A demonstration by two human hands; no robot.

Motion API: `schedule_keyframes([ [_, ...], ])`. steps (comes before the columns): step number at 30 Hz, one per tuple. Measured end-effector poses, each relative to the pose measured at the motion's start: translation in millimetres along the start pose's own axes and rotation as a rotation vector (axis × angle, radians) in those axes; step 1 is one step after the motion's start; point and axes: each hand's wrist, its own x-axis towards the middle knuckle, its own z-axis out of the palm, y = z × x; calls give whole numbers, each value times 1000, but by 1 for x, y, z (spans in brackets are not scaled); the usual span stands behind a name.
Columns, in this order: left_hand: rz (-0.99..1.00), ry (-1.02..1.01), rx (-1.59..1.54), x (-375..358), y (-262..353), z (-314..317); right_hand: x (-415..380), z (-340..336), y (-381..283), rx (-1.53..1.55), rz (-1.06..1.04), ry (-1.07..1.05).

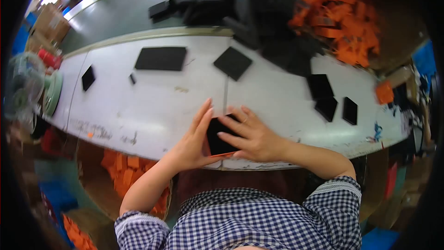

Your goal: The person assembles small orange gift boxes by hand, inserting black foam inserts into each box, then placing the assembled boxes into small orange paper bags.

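At the near edge of the table, a black rectangular pad (pixel 216 140) sits within a shallow orange box (pixel 221 155), of which only thin edges show. My left hand (pixel 193 140) cups the box's left side, fingers stretched up along it and thumb under its near edge. Across the pad's right part lies my right hand (pixel 254 136), its fingers spread flat on the black surface. These fingers hide the right side of the pad and box. A black square pad (pixel 232 63) and a larger black rectangular block (pixel 161 59) lie farther back.
Black blocks (pixel 203 4) are heaped at the back, beside a pile of orange pieces (pixel 342 18). Several small black pads (pixel 320 86) lie to the right. A pale green fan (pixel 53 93) stands left. A carton of orange pieces (pixel 125 169) is below the table edge.
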Motion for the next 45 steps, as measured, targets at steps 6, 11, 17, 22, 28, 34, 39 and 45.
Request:
schedule_keyframes([
  [6, -176, -296, 770, 11, 36, -1, -26, -39, 23, 21, 105, 80],
  [11, -35, -352, 833, 10, 45, 5, -78, -143, 149, -405, 655, 435],
  [17, -20, -365, 865, 2, 52, 14, -131, -204, 271, -830, 927, 330],
  [22, -198, -284, 717, 6, 66, 27, -115, -201, 318, -888, 890, 185],
  [28, -124, 0, 725, -19, 45, 33, -119, -206, 307, -1020, 850, 140],
  [34, -82, 71, 660, -32, 38, 14, -90, -194, 139, -636, 281, 442],
  [39, 5, -8, 618, -39, 36, -1, -88, -104, 55, -285, 76, 293],
  [45, -5, -35, 630, -53, 45, -20, -92, -98, 62, -374, 148, 35],
])
